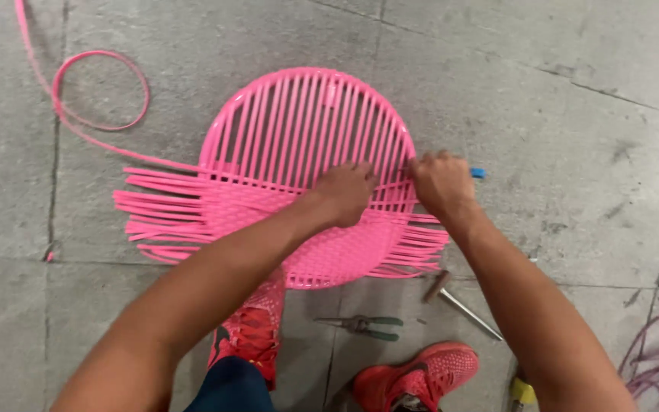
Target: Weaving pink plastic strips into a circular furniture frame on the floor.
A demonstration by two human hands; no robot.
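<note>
From the head camera, the person is weaving pink strips across a round pink frame (306, 137) lying flat on the concrete floor (573, 114). The left hand (345, 192) is pressing down on the weave (299, 229) near the frame's middle, fingers curled together over the upright strands, seemingly pinning the newest row. The right hand (442, 183) is working at the frame's right rim, fingers closed around a blue-tipped tool (478, 173) that is poking out just beyond its knuckles; whether it is also pinching a strip I cannot tell. The woven part is filling the half below both hands, with loose strip ends (154, 210) fanning out to the left of the left hand and below the right one. To do this row well, the left hand is best holding the crossing flat while the right is drawing the strip snug against the row beneath, keeping it level and untwisted. A long strip (93, 91) is looping away far left. Below the hands, pliers (364, 326) and a hammer (451, 296) are lying beside red shoes (413, 378).
</note>
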